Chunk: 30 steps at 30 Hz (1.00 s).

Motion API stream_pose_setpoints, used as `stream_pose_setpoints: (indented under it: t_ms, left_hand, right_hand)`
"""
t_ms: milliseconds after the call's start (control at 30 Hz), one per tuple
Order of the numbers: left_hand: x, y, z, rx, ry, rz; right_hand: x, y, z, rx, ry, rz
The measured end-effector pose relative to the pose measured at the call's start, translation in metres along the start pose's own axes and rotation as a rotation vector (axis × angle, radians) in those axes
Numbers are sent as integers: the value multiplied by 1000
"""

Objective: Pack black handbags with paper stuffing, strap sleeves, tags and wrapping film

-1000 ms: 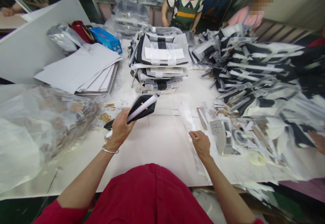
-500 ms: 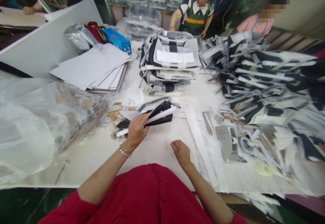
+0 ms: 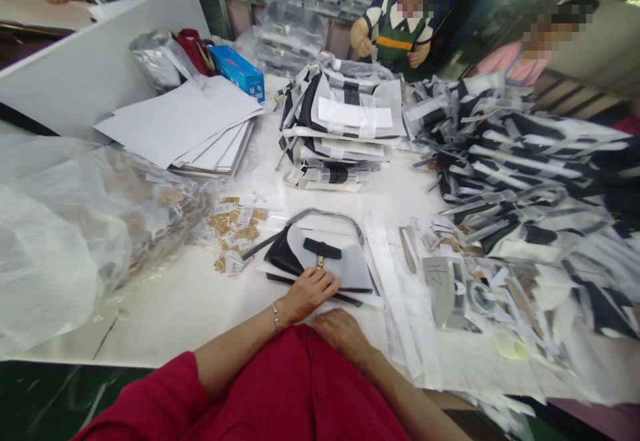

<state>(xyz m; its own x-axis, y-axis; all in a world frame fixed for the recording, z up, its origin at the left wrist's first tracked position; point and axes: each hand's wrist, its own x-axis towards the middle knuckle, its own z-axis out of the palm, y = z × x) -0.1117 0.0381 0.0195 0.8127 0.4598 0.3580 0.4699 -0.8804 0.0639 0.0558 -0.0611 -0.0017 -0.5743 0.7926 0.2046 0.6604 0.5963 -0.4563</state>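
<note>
A black handbag lies on the table in front of me, its flap covered by a pale grey sheet and a gold-coloured clasp at the front. White paper sticks out under the flap, and the strap loops behind the bag. My left hand is closed over the bag's front edge beside the clasp, its thumb hidden. Just in front of the bag, close to my body, my right hand rests with its fingers stretched out to the left. Nothing shows in it.
Wrapped bags are stacked behind, with more bags at the right. A tape dispenser and white strips lie to the right. Left are brown tags, a plastic sack and white sheets. Two people work opposite.
The handbag went from being held on edge in my left hand to lying flat, clasp side up. My left hand moved right to its front edge; my right hand drew in toward my body.
</note>
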Motion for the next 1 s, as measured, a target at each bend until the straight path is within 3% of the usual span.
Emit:
stream_pose_setpoints:
  t_ms: [67, 133, 233, 300, 400, 500, 667, 867, 1000]
  left_hand:
    - [-15, 12, 21, 14, -14, 57]
    - [-32, 21, 36, 25, -6, 59]
    - [-50, 29, 47, 33, 11, 43]
    - [-57, 31, 47, 39, -1, 41]
    - [-60, 33, 46, 44, -31, 30]
    - [-59, 34, 45, 37, -39, 16]
    - [-56, 33, 42, 19, -58, 20]
    - [-57, 33, 43, -19, -53, 11]
    - [-59, 35, 47, -77, -49, -32]
  right_hand:
    - [-11, -10, -14, 52, 35, -64]
    - [-7, -7, -32, 57, 108, 21]
    - [25, 29, -60, -3, 203, 227]
    - [54, 66, -74, -86, 179, 372]
    - [93, 116, -81, -259, -98, 527]
    - [116, 144, -75, -450, -425, 591]
    - [132, 150, -69, -544, -551, 545]
    - [152, 141, -89, -490, -609, 364]
    - [170, 132, -101, -396, -681, 431]
